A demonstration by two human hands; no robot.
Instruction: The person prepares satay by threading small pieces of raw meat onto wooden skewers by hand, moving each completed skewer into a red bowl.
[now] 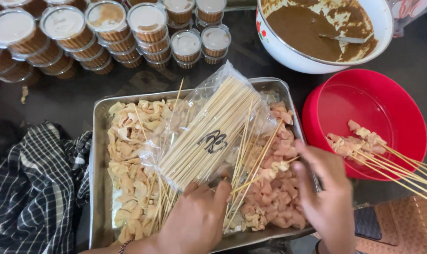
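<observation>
A steel tray (97, 141) holds pale skin pieces (129, 160) on its left side and pink raw meat pieces (274, 193) on its right. A clear bag of bamboo skewers (209, 136) lies slanted across the middle. My left hand (194, 221) rests at the tray's near edge, fingers closed on a loose skewer (258, 174) with meat (279, 166) threaded near its tip. My right hand (326, 197) hovers over the tray's right edge, fingers pinching at that meat.
A red bowl (401, 101) at right holds several finished meat skewers (368, 146). A white enamel bowl of brown sauce (317, 33) with a spoon sits at the back. Stacked lidded sauce cups (105, 28) fill the back left. A checked cloth (35, 188) lies at left.
</observation>
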